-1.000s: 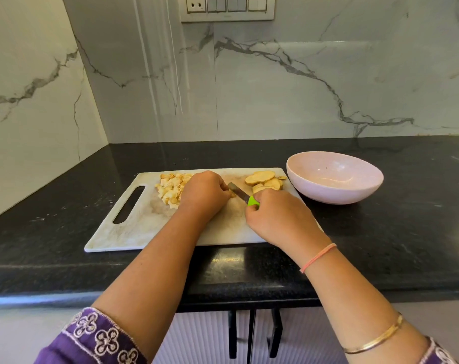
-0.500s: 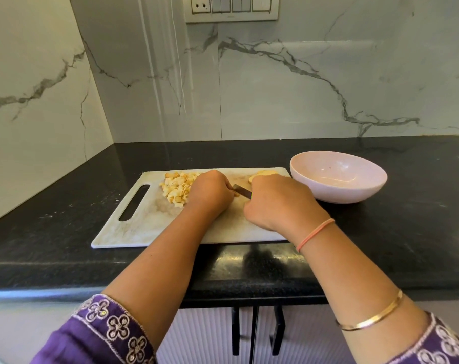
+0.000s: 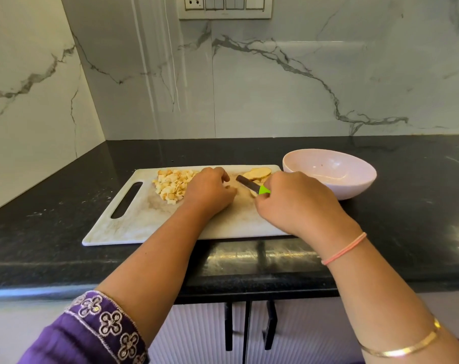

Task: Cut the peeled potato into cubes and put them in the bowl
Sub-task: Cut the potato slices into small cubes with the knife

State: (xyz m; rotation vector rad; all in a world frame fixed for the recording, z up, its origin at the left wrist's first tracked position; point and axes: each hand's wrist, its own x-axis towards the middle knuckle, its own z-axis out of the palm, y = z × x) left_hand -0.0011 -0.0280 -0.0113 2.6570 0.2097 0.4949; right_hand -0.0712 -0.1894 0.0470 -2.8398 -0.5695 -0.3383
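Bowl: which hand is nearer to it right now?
Right. The right hand, gripping the knife, sits just left of the bowl, near its rim. The left hand is farther left, at the middle of the cutting board, beside the potato cubes.

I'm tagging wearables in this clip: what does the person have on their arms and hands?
The left arm has a purple sleeve with a pale embroidered flower border. The right arm wears a thin pink thread band at the wrist and a gold bangle farther up. The left hand and right hand are ungloved.
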